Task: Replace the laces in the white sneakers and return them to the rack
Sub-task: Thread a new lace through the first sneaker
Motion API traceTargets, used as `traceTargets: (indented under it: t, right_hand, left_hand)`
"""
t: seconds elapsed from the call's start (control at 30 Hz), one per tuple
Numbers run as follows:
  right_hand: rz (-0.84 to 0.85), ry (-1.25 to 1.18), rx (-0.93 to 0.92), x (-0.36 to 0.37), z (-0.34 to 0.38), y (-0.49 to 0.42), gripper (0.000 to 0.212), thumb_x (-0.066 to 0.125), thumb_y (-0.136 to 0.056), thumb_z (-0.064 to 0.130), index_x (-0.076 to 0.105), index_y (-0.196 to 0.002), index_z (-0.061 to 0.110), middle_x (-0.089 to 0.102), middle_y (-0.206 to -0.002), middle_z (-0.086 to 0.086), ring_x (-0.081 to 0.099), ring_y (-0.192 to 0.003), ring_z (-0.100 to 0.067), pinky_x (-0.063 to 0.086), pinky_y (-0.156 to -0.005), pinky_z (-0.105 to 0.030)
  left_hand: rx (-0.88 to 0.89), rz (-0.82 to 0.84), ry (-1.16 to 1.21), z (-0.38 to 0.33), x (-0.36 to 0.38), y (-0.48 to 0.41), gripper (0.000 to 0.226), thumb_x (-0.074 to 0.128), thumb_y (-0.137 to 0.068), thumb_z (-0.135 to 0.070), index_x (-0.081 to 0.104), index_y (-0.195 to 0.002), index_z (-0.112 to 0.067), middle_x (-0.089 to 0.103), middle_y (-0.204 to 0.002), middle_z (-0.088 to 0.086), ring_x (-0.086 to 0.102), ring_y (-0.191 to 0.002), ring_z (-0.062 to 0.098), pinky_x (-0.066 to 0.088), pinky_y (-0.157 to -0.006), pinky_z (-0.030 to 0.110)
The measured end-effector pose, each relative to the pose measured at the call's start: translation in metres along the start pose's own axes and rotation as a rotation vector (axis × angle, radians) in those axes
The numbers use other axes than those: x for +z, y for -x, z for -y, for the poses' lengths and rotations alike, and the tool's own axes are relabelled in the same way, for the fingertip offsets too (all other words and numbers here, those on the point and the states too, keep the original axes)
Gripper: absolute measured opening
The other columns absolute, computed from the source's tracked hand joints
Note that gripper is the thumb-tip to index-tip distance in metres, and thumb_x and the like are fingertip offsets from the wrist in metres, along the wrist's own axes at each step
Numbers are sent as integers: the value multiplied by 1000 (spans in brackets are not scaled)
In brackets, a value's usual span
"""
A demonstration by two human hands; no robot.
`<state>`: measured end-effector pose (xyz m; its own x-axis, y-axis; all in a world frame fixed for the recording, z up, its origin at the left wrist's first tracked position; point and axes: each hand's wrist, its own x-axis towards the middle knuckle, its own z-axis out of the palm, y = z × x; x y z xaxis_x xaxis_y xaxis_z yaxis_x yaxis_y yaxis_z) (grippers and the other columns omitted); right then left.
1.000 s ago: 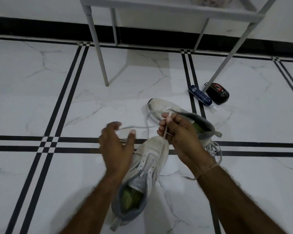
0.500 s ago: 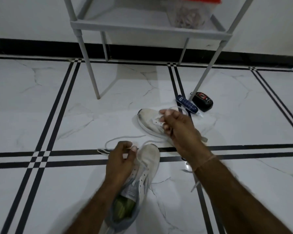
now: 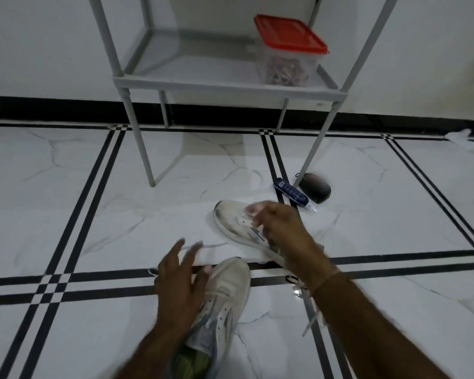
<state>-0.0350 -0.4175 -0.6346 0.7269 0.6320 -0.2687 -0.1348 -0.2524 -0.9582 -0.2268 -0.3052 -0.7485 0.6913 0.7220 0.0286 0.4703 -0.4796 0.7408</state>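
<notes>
L hand [image 3: 178, 285] open over near sneaker [image 3: 228, 289], toe pointing away; R hand [image 3: 283, 228] at far sneaker [image 3: 230, 218], grip unclear.

floor [image 3: 121, 214]: near sneaker [image 3: 227, 294] | far sneaker [image 3: 230, 217] | rack [image 3: 140, 138] | blue object [image 3: 290, 191] | dark pouch [image 3: 315, 187]

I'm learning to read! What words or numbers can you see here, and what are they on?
No text here is clear enough to read.
On the near sneaker: tongue label blurred, unreadable.
On the blue packet: any print too small to read.
On the dark pouch: no legible marking.
On the red-lidded box on the rack: no label visible.
</notes>
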Motion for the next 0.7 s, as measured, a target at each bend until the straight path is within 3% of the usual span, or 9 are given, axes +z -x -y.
traceTargets:
  t: [0.03, 0.1, 0.17, 0.2, 0.27, 0.37, 0.47, 0.57, 0.7]
  right_hand:
    - [109, 189, -64, 6, -2, 6, 19, 58, -101, 11, 76, -98, 8, 64, -70, -1, 58, -60, -5, 46, -57, -19]
    - [317, 458, -143, 16, -10, 12, 21, 62, -100, 21, 77, -88, 13, 68, -68, 1, 63, -67, -14, 53, -70, -31]
    - [385, 567, -199, 19, -18, 15, 27, 65, -98, 23, 74, -73, 26, 72, -71, 1, 69, -73, -17, 57, -79, -42]
    - [381, 585, -210, 17, -20, 15, 31, 66, -97, 24, 72, -68, 33, 75, -74, 1, 71, -77, -17, 58, -83, -46]
    - [383, 605, -216, 12, -24, 15, 30, 68, -96, 27, 72, -70, 40, 76, -77, 3, 72, -80, -14, 57, -86, -50]
    - [339, 696, -236, 5, -30, 11, 14, 70, -94, 34, 78, -83, 30, 75, -74, 7, 70, -75, -6, 59, -83, -45]
    - [260, 737, -236, -8, -32, 5, 12, 69, -92, 35, 76, -84, 32, 74, -78, 15, 71, -78, -2, 61, -80, -35]
    - [171, 984, -303, -24, -35, 3, 17, 69, -94, 29, 74, -80, 37, 70, -73, 23, 66, -76, 4, 44, -71, -5]
    - [32, 1130, -340, -38, -50, 1, 16, 66, -95, 23, 74, -85, 32, 66, -79, 21, 59, -79, 1, 32, -64, -3]
  left_hand:
    - [39, -32, 152, -16, -2, -6, 55, 43, -95, -56, 46, -147, -38, 33, -160, -8, 27, -147, 14, 30, -115, 47]
    - [88, 50, 365, -41, -5, -19, 52, 34, -101, -54, 38, -150, -41, 31, -158, -26, 17, -151, 2, 28, -117, 41]
    - [103, 174, 386, -50, -10, -29, 36, 36, -102, -54, 60, -126, -44, 55, -134, -31, 39, -140, 4, 45, -107, 41]
    - [99, 205, 367, -51, -13, -31, 34, 39, -101, -54, 68, -107, -37, 67, -114, -21, 57, -123, 9, 52, -98, 43]
    - [96, 255, 342, -47, -18, -31, 37, 47, -99, -54, 71, -86, -28, 73, -87, -9, 69, -92, 11, 56, -86, 45]
    - [-23, 342, 461, -44, -21, -24, 41, 52, -98, -53, 75, -87, -20, 76, -87, -3, 71, -90, 12, 56, -85, 37]
    - [-102, 347, 533, -37, -22, -21, 36, 57, -101, -38, 69, -80, -12, 71, -71, 4, 64, -67, 14, 48, -66, 28]
    - [-143, 309, 472, -26, -29, -20, 23, 58, -101, -13, 73, -84, -7, 71, -73, 9, 63, -65, 4, 51, -62, 26]
    - [-240, 171, 443, -13, -32, -17, 19, 66, -95, -6, 76, -79, -9, 72, -69, 8, 66, -63, 6, 58, -58, 28]
